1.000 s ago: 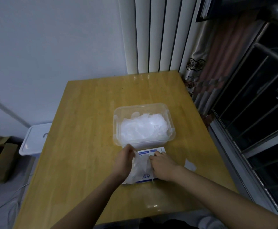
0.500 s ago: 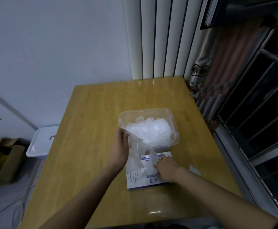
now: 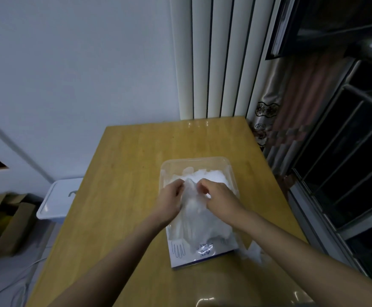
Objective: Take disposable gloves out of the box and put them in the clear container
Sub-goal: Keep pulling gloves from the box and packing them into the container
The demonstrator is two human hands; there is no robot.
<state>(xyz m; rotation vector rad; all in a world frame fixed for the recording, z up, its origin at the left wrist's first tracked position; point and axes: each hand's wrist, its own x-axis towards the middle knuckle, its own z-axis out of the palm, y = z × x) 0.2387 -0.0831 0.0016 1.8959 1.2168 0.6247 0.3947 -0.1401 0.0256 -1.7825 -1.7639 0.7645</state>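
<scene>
A clear plastic container [image 3: 195,163] stands in the middle of the wooden table [image 3: 125,173], with a heap of thin white gloves [image 3: 211,177] inside. Close in front of it lies the flat white glove box [image 3: 194,255] with blue print. My left hand [image 3: 169,200] and my right hand [image 3: 219,197] each pinch the top of one translucent glove [image 3: 192,216], which hangs from the container's near edge down over the box. Both hands are over the container's near rim.
A loose bit of white film [image 3: 254,252] lies on the table to the right of the box. A white lidded bin [image 3: 57,199] and cardboard boxes [image 3: 5,220] stand on the floor to the left. A curtain and a dark window frame are at the right.
Both hands have risen from the box toward the container. The glove has been pulled up and forward with them, and my right hand has left the box to take the glove.
</scene>
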